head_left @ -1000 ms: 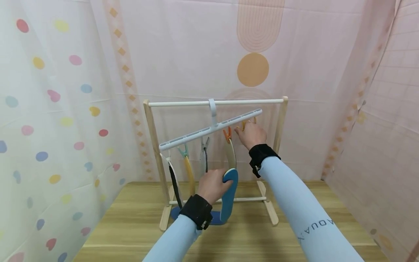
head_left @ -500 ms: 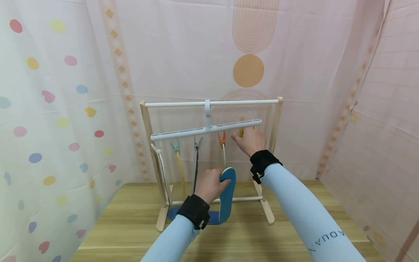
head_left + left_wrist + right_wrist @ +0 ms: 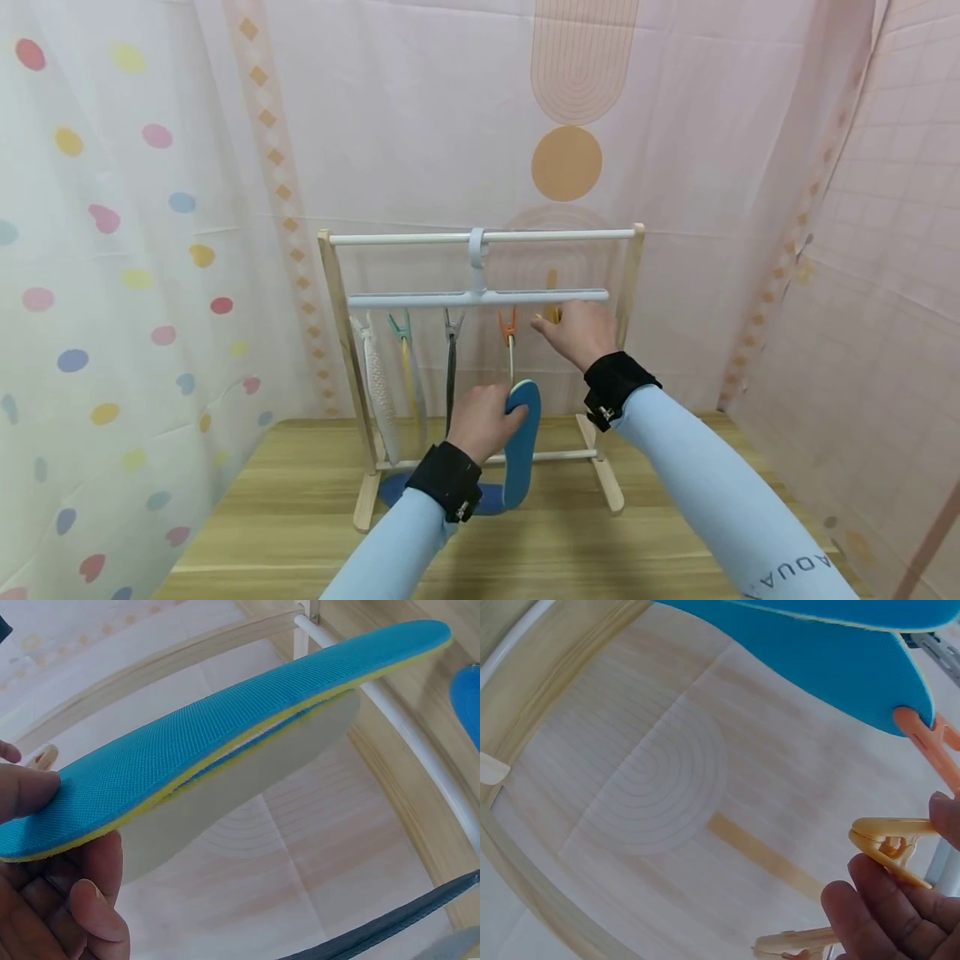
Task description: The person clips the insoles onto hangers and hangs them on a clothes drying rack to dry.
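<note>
My left hand (image 3: 483, 421) pinches the upper end of a blue insole (image 3: 225, 727) with a yellow edge, thumb on the blue face; the insole hangs upright in the head view. My right hand (image 3: 581, 329) is just under the right end of a pale grey hanger (image 3: 420, 300). In the right wrist view its thumb and fingers pinch a yellow clothespin (image 3: 892, 827), whose tips look closed. An orange clothespin (image 3: 508, 327) beside it grips another insole, blue on one face and pale on the other. A second yellow clothespin (image 3: 787, 943) shows below.
Further left, white, teal (image 3: 401, 325) and grey clothespins (image 3: 453, 323) hold more insoles. The hanger hooks over the white bar (image 3: 555, 236) of a wooden rack. Dark blue insole material (image 3: 491, 500) lies on the wooden table (image 3: 300, 542), partly behind my left wrist.
The hanger has swung from tilted, right end high, to level. My right hand has come down with its right end. The left hand keeps holding the blue insole, nearly in place.
</note>
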Demonstrator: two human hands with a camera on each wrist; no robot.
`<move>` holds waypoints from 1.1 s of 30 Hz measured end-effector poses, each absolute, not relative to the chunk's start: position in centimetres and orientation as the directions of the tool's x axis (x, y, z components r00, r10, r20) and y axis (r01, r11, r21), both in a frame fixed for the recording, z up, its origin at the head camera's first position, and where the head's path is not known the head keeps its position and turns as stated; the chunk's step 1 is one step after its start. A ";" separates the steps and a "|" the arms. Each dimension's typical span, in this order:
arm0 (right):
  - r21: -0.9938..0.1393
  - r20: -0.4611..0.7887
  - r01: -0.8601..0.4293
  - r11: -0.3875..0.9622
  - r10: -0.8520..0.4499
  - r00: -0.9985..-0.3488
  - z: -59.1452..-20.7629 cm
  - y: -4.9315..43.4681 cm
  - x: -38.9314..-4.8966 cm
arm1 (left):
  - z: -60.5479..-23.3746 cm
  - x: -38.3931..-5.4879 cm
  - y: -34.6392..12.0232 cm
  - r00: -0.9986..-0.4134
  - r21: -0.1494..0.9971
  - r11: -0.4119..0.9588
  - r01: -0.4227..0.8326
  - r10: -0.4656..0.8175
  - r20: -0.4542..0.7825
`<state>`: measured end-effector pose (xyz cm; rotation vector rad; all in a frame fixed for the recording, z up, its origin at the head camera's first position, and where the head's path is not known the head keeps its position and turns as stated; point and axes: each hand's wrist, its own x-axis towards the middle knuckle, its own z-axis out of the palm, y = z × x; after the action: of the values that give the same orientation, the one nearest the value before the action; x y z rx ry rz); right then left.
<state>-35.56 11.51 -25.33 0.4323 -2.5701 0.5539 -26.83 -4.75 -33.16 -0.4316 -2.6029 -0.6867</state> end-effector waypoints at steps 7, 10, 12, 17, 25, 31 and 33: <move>-0.315 0.477 -0.347 0.884 -0.168 -0.862 -24.7 11.6 -34.6 | -33.0 -27.2 -4.4 -0.875 0.397 0.836 0.378 0.183 0.448; -0.304 0.480 -0.333 0.892 -0.159 -0.863 -24.5 11.4 -34.4 | -32.8 -27.4 -4.0 -0.875 0.394 0.836 0.382 0.189 0.446; -0.297 0.482 -0.326 0.897 -0.155 -0.863 -24.5 11.3 -34.3 | -32.6 -27.4 -3.7 -0.869 0.379 0.841 0.387 0.195 0.455; -0.288 0.503 -0.327 0.900 -0.148 -0.852 -24.6 11.1 -34.0 | -32.2 -27.8 -2.7 -0.851 0.313 0.869 0.382 0.199 0.487; -0.296 0.539 -0.337 0.894 -0.135 -0.832 -24.7 11.0 -34.0 | -31.6 -28.7 -1.5 -0.855 0.263 0.911 0.318 0.156 0.495; -0.293 0.542 -0.330 0.897 -0.128 -0.831 -24.7 10.8 -34.0 | -31.3 -29.4 -0.8 -0.870 0.246 0.929 0.276 0.133 0.474; -0.288 0.544 -0.324 0.901 -0.125 -0.830 -24.7 10.7 -34.0 | -31.2 -29.6 -0.6 -0.867 0.238 0.932 0.272 0.131 0.480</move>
<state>-33.98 10.67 -24.70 0.3231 -2.5325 0.5059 -29.59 -0.62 -31.19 -0.2900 -2.6191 -0.4134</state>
